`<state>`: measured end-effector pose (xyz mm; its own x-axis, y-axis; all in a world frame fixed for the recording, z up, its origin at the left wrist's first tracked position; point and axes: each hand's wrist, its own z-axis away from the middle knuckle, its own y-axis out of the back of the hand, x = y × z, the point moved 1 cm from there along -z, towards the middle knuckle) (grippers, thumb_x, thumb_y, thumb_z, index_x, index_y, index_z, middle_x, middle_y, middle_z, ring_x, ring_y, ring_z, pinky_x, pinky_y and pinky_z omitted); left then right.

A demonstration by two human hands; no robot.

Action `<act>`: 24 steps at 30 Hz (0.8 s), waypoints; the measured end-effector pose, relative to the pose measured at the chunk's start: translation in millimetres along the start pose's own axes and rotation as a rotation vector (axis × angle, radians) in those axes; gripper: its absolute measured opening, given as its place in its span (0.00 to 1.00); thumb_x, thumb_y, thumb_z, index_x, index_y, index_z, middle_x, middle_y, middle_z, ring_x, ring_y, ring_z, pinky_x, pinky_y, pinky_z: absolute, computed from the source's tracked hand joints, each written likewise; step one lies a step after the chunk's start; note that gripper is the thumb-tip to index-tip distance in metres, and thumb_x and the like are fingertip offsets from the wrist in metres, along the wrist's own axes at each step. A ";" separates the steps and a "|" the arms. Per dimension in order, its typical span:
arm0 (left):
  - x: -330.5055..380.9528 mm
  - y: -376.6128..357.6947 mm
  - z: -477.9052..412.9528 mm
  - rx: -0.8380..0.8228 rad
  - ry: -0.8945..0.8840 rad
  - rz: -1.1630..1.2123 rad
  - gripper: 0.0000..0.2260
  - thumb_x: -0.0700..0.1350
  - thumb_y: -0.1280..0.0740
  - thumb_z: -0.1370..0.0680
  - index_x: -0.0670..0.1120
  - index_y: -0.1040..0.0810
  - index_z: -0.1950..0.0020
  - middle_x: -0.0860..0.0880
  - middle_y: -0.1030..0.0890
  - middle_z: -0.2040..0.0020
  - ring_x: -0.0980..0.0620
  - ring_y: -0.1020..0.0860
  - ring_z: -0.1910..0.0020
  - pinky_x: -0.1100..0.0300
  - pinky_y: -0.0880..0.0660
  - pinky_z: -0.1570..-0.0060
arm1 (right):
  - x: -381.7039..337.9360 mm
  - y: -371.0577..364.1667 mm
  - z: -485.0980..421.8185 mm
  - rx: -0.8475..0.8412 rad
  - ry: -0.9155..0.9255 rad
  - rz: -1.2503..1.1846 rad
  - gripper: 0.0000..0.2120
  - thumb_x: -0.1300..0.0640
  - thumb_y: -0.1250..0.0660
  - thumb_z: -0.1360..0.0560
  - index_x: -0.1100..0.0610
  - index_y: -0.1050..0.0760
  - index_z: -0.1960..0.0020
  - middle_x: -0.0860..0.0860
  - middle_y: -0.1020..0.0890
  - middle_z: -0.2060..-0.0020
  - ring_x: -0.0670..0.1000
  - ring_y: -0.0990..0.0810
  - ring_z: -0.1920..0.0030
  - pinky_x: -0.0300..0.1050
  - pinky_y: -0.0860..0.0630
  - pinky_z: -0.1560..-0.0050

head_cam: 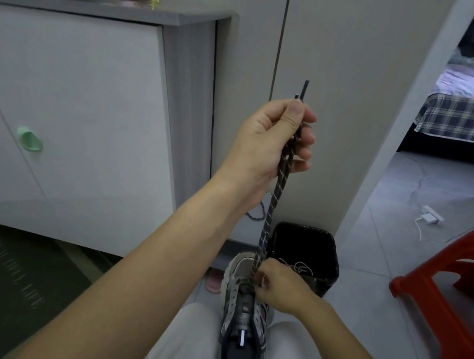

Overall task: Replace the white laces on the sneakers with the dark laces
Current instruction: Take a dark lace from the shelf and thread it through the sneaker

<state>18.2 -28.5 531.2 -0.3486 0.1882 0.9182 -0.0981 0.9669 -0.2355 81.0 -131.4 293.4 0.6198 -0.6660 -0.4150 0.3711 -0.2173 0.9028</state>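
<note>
Big grey cabinet [62, 104] fills the area left of the sneaker, green knob [30, 139] on its door. Dark mat [6, 275] lies on the floor below the cabinet, also left of the sneaker. Red plastic stool [458, 300] stands well to the right of the sneaker. Black bin [304, 254] sits just beyond the sneaker's toe, pale cords [298, 267] in it, possibly the white laces, can't confirm.

Sneaker [244, 329], grey and dark, is wedged between your light-trousered thighs, toe pointing away from you.

Your left hand [270, 147] is raised well above the sneaker, thumb pressed to fingers, pinching both strands of the dark lace [272, 204] near the ends; the two aglets poke up past your thumb. Lace runs taut straight down from that hand to the eyelets near the sneaker's toe.

Your right hand [276, 287] is down on the sneaker's front, fingers curled and closed around the lace where it enters the shoe, steadying it.

Another bit of dark cord [256, 214] shows on the floor beyond the sneaker, behind your left wrist. Pink slipper [214, 281] peeks out just left of the sneaker's toe.
</note>
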 end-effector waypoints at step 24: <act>-7.5 8.1 -4.4 0.091 0.034 -0.037 0.10 0.46 0.42 0.18 0.47 0.24 0.56 0.52 0.22 0.66 0.52 0.21 0.64 0.51 0.23 0.57 | -33.7 -10.3 15.5 0.389 0.139 0.404 0.26 0.62 0.21 0.55 0.57 0.30 0.62 0.49 0.26 0.76 0.49 0.28 0.78 0.36 0.36 0.75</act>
<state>24.0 -21.4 523.8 -0.3111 0.1604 0.9367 -0.1953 0.9538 -0.2282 45.5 -117.8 299.8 0.7540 -0.6567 -0.0154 -0.1799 -0.2290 0.9567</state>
